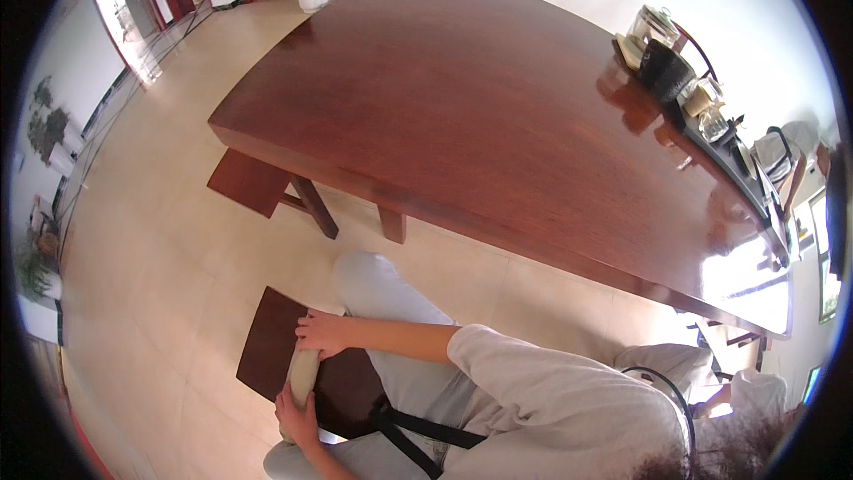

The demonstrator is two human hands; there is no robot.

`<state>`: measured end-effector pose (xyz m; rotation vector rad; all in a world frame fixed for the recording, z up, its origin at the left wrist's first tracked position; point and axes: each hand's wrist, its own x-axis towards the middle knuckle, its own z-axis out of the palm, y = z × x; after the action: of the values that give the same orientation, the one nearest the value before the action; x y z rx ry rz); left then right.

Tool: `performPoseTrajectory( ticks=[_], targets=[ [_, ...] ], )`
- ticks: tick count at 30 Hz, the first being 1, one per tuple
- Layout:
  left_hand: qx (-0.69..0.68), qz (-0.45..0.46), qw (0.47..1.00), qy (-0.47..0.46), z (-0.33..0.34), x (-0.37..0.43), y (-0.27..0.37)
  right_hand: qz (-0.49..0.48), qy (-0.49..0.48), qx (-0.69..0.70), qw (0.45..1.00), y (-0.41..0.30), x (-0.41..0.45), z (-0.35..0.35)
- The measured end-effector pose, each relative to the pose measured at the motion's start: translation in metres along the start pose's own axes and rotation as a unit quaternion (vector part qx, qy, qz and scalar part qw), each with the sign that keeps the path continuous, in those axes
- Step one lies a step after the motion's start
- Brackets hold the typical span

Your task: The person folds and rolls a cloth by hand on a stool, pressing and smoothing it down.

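Observation:
A pale beige, elongated object, possibly a rolled cloth or cushion, lies across the front part of a dark wooden bench between the knees. My right hand holds its upper end in the picture, fingers curled over it. Lower down, my left hand grips the same object near its other end, thumb on top. The fingers cover parts of both ends, so its full shape is hidden. Black straps hang at my waist.
A large reddish wooden table stands beside my right leg, with a small wooden stool at its edge. A black container and glassware stand along its far side. Other people are partly visible at the right.

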<state>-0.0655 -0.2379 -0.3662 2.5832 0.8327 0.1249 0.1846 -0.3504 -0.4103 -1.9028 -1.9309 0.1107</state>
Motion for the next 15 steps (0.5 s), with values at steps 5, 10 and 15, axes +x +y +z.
performPoseTrajectory(
  ticks=[5, 10, 15],
  targets=[
    [0.013, 0.011, 1.0, 0.005, 0.0, -0.009, -0.009, -0.003, -0.004, 0.016, 1.0, -0.013, 0.002, -0.007],
    [0.083, 0.09, 0.991, 0.058, -0.003, -0.002, 0.018, -0.01, 0.043, 0.025, 0.999, -0.005, 0.004, 0.003],
    [0.214, -0.017, 0.976, -0.037, 0.0, -0.002, 0.022, 0.017, 0.041, 0.045, 0.998, -0.004, 0.001, 0.007]
  ],
)
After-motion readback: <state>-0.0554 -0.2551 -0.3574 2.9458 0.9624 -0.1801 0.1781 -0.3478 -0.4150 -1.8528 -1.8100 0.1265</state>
